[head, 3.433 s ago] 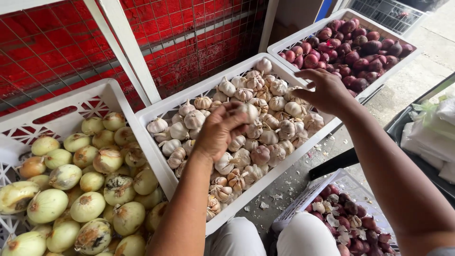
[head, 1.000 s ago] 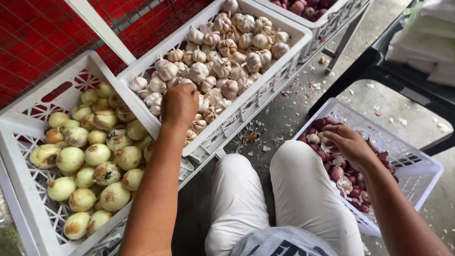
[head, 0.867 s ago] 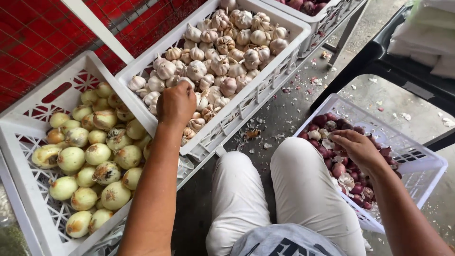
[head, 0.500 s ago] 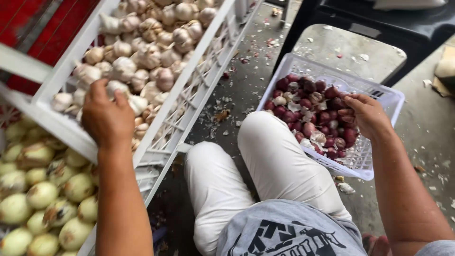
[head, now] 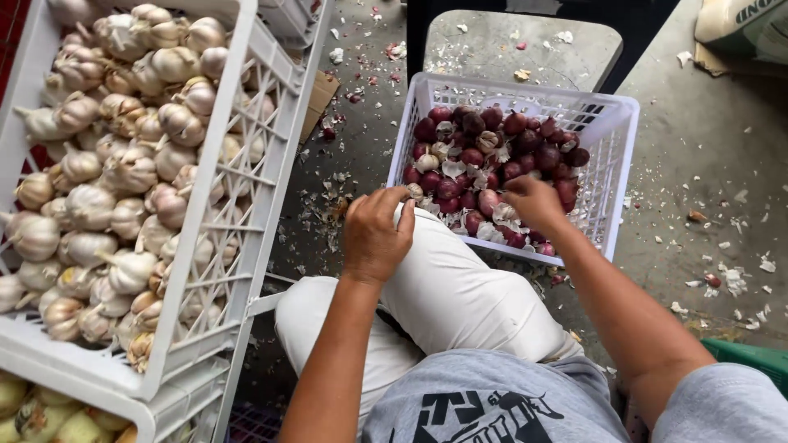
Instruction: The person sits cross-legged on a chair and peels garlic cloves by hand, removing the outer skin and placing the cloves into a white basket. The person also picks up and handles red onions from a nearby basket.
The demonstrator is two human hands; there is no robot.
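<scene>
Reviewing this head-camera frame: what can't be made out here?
- Left hand: seen from the back; whether it holds a bulb is hidden by its curled fingers.
- Right hand: its fingertips are buried among the red bulbs, so any grip is hidden.
- Small white basket: its near wall is covered by the knee and right hand.
- Garlic crate: cut off by the top and left edges.
- Yellowish bulbs: mostly cut off at the bottom-left corner.
</scene>
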